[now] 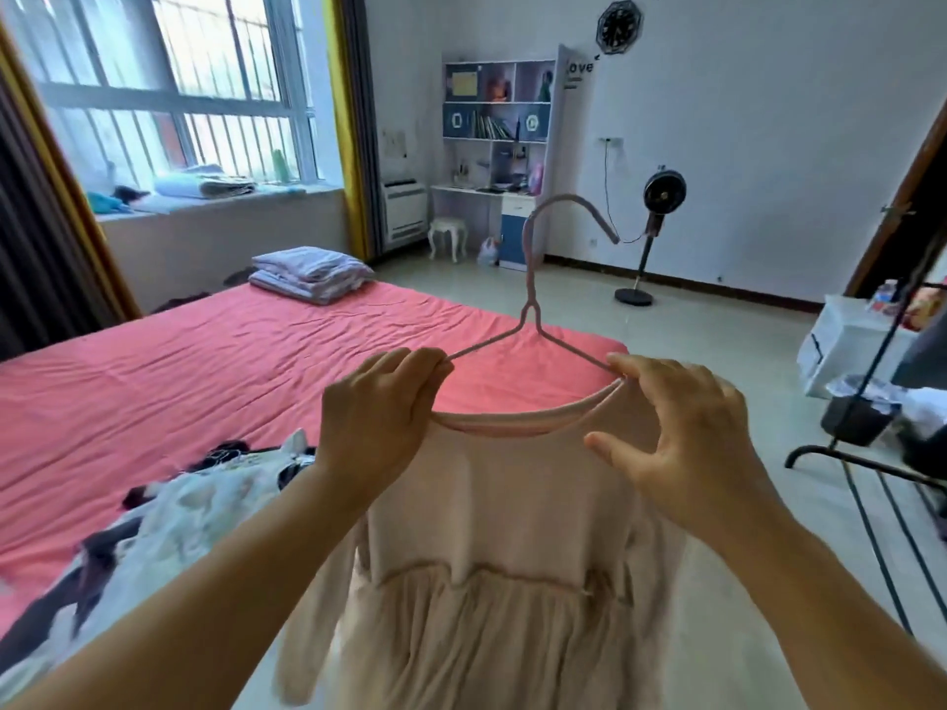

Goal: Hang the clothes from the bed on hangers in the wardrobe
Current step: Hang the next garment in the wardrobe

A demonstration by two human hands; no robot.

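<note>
A pale pink long-sleeved dress with a gathered skirt hangs in front of me on a pink wire hanger, hook upward. My left hand grips the dress's left shoulder together with the hanger arm. My right hand pinches the right side of the neckline at the other hanger arm, thumb spread below. More clothes, white patterned and black, lie in a heap on the pink bed at the lower left. No wardrobe is in view.
A black clothes rack stands at the right, with a black bin and a white box behind it. Folded bedding lies on the bed's far end. A standing fan, desk shelf and stool line the far wall.
</note>
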